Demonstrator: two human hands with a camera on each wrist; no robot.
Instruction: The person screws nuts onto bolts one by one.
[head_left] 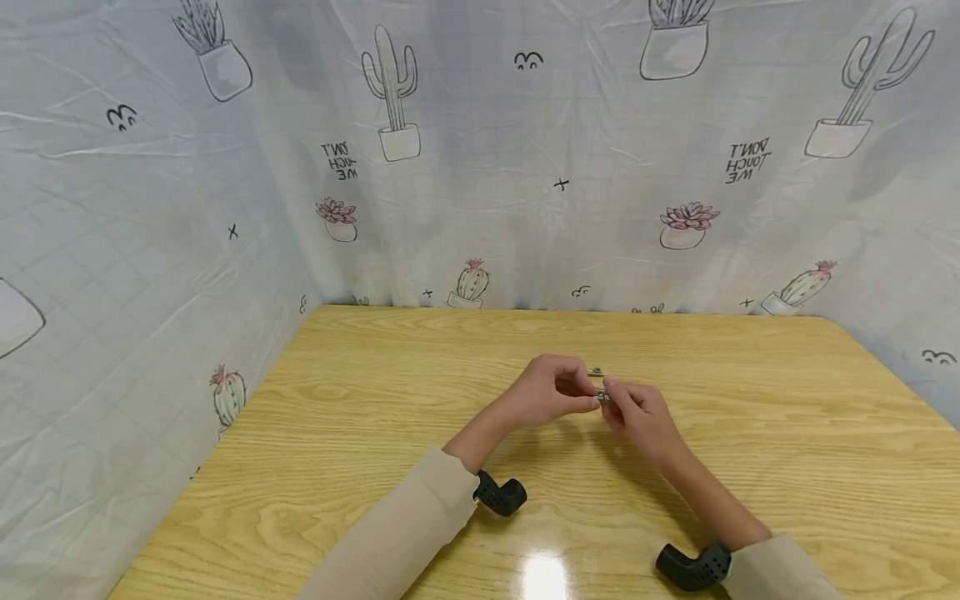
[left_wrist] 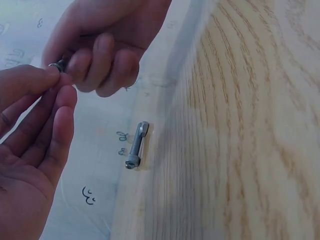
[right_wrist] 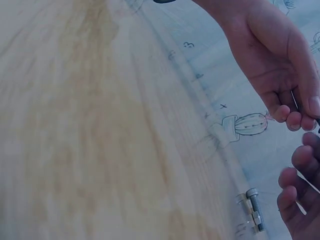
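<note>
My left hand (head_left: 551,390) and right hand (head_left: 641,417) meet fingertip to fingertip over the table. Between them is a small metal fastener (head_left: 602,396), pinched by the thumb and index finger of each hand. In the left wrist view the fastener (left_wrist: 59,65) shows a round shiny edge and a dark end; the fingers hide most of it, so I cannot tell its exact kind. A socket-head bolt (left_wrist: 135,145) with a hex nut on its shank lies on the table just beyond the hands. This bolt (right_wrist: 254,205) also appears at the bottom of the right wrist view.
The wooden table (head_left: 375,400) stretches to both sides of the hands. Behind it and at its sides hangs a pale curtain (head_left: 480,192) printed with cacti. A black wrist mount (head_left: 501,493) sits at the left cuff, another mount (head_left: 693,567) at the right.
</note>
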